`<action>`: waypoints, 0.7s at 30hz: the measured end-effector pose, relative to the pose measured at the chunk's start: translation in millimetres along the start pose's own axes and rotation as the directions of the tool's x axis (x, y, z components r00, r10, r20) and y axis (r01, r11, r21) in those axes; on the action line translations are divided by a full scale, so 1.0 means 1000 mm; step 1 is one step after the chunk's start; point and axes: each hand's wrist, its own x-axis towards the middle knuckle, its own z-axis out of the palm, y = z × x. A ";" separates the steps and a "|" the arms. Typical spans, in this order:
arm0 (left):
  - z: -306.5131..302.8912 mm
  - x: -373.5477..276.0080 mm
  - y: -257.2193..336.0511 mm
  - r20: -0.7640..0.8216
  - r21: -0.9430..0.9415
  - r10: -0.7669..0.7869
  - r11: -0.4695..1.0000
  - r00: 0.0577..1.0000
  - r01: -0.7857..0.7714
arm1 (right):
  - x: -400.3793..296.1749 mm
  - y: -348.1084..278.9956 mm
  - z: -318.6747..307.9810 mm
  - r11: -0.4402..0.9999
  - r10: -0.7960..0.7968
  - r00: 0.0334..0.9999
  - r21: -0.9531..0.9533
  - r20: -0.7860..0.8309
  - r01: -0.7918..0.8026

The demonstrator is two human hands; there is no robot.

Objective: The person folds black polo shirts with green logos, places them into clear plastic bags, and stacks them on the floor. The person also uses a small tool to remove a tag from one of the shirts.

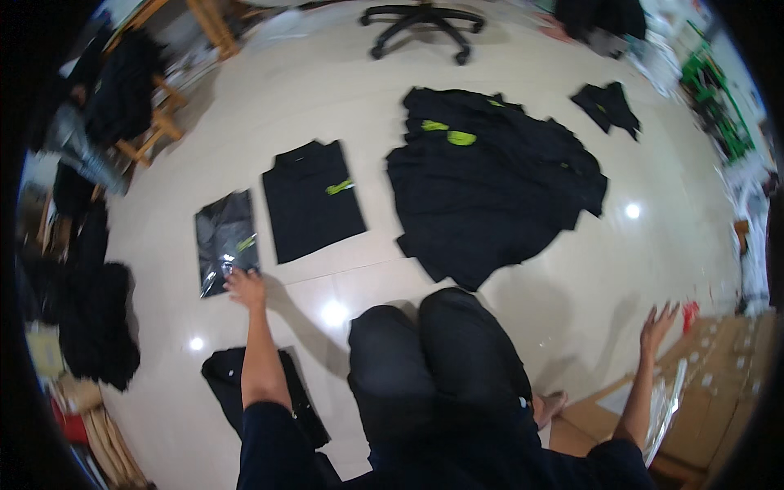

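Observation:
My left hand (246, 286), fingers apart, is at the lower right corner of a folded black garment in a clear plastic bag (223, 236); whether it touches the bag I cannot tell. Right of that bag lies a folded black shirt (313, 205) with yellow-green writing, outside any bag. My right hand (660, 326) is held out far to the right with nothing in it, near a cardboard box (710, 392). A spread pile of black shirts (484, 190) with yellow-green prints covers the floor ahead of my knees.
More folded black cloth (306, 398) lies beneath my left arm. Clear plastic wrapping (664, 410) rests by the box. A small black cloth piece (609, 109) is at the far right. A wheeled chair base (422, 27), a wooden stool (156, 131) and dark clothing heaps (98, 324) stand around.

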 end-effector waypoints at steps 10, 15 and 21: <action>-0.161 -0.373 0.144 0.093 -0.504 0.751 0.602 0.654 -0.620 | -0.044 -0.291 -0.059 0.634 -0.237 0.860 0.742 0.453 -0.217; -0.198 -0.413 0.130 0.041 -0.406 0.838 0.512 0.544 -0.757 | -0.012 -0.445 -0.027 0.485 -0.492 0.795 0.870 0.355 -0.088; -0.176 -0.400 0.143 0.036 -0.568 0.741 0.567 0.670 -0.597 | 0.124 -0.546 0.057 0.709 -0.292 0.952 0.689 0.091 0.152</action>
